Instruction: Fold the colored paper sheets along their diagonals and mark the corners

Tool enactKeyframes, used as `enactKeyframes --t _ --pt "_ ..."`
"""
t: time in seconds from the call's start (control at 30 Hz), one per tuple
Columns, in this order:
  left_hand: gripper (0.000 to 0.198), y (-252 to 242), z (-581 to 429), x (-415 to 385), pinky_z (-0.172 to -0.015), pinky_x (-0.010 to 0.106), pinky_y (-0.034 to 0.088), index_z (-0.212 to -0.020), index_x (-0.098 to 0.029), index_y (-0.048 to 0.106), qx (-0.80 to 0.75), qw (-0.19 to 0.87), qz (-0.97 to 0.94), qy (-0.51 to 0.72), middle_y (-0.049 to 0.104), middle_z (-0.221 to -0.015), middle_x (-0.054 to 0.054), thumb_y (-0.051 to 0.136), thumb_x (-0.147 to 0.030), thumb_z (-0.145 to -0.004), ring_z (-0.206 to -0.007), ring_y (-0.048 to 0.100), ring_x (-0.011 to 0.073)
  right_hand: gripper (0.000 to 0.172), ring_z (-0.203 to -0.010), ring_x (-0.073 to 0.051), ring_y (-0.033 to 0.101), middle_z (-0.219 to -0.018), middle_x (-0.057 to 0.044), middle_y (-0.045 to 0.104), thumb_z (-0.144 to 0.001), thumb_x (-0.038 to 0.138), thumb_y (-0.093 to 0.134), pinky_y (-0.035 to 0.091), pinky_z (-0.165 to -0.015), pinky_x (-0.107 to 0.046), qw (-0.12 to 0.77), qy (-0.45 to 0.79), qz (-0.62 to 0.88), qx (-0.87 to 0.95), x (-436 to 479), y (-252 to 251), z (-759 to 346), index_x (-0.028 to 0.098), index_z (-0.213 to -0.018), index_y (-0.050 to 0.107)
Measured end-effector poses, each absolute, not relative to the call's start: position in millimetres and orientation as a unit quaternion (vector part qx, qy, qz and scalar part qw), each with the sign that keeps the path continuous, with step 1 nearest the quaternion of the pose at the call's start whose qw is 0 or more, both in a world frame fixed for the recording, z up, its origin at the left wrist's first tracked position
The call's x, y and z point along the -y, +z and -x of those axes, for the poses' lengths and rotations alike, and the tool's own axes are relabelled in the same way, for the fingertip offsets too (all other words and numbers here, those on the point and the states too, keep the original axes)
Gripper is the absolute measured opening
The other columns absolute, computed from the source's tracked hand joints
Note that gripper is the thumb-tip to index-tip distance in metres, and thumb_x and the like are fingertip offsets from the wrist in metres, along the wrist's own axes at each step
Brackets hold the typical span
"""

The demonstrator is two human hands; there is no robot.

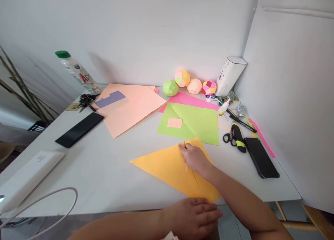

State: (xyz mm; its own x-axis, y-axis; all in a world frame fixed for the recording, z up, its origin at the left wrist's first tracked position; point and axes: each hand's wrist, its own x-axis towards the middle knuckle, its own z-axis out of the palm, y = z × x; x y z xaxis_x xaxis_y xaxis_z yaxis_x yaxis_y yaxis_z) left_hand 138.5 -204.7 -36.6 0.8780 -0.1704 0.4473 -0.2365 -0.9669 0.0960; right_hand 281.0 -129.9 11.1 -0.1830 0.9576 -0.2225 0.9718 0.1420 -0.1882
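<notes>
A sheet of orange paper [161, 161] lies at an angle near the table's front edge, with a thin dark line running across its lower part. My right hand [197, 159] rests on its upper part, fingers pinched around a slim pen-like tool. A dark reddish end shows above the fingers and a pale piece [186, 166] below; its exact kind is unclear. At the near corner, my left hand [194, 215] lies with fingers extended, touching the paper's edge. Just beyond is a green sheet [200, 123] with a small peach paper rectangle [174, 123] on it.
Several paper balls [194, 86] stand by the wall. Scissors [229, 137], a yellow-black cutter [239, 137], a glue bottle [223, 107] and a phone [261, 158] lie right. Peach sheets [130, 111], a black slab [79, 130], a bottle [80, 74] and a white device [32, 179] occupy the left.
</notes>
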Motion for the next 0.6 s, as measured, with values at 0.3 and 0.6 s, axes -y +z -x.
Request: enactKeyframes --t 0.3,0.6 --pt "0.035 -17.8 -68.1 162.2 -0.103 0.045 0.044 -0.123 -0.008 0.054 -0.328 0.047 -0.914 0.236 0.056 -0.131 0.019 0.042 -0.02 -0.092 -0.127 0.047 0.0292 0.041 -0.049 -0.01 0.046 -0.067 -0.001 0.056 -0.09 0.003 0.038 0.036 -0.052 -0.021 -0.034 -0.163 -0.627 -0.761 130.3 6.4 -284.1 0.012 -0.126 0.055" --pt "0.074 -47.9 -2.0 138.5 -0.107 0.049 0.035 -0.136 0.001 0.044 -0.489 -0.087 -0.859 0.12 0.037 -0.145 0.025 0.026 -0.058 -0.094 -0.135 0.036 0.036 0.039 -0.045 -0.008 0.043 -0.068 0.0 0.053 -0.089 0.002 0.037 0.033 -0.049 -0.021 -0.053 -0.169 -0.626 -0.759 131.9 11.1 -282.8 0.012 -0.121 0.057"
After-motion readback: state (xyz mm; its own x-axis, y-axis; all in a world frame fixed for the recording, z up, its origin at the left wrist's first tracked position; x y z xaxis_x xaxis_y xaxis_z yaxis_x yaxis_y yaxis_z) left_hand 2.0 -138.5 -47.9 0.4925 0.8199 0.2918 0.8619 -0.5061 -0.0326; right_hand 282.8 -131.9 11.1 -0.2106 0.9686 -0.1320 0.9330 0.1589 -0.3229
